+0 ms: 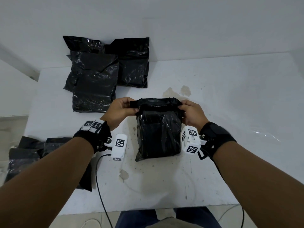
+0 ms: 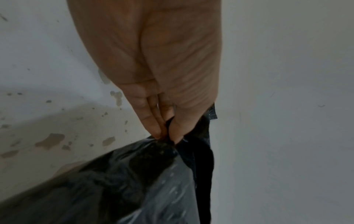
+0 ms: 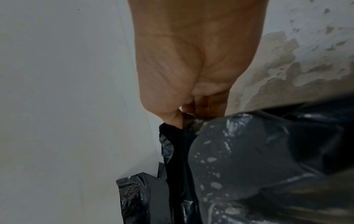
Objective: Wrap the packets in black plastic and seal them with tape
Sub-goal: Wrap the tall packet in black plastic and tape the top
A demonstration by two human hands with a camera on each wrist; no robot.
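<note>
A bare packing station in a plain room: a stained white table [image 1: 213,99] against blank white walls, with finished black-wrapped parcels [image 1: 105,69] stacked at its far left and flat black plastic sheets [image 1: 29,152] piled by the near edge over a tiled floor.

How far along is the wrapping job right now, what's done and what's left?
Done, apparently: wrapped black packets stacked at the table's far left. In hand: the left hand and right hand pinch the top flap of the centre packet, folding it. Left: taping it; no tape roll is visible. More black plastic lies near left.
</note>
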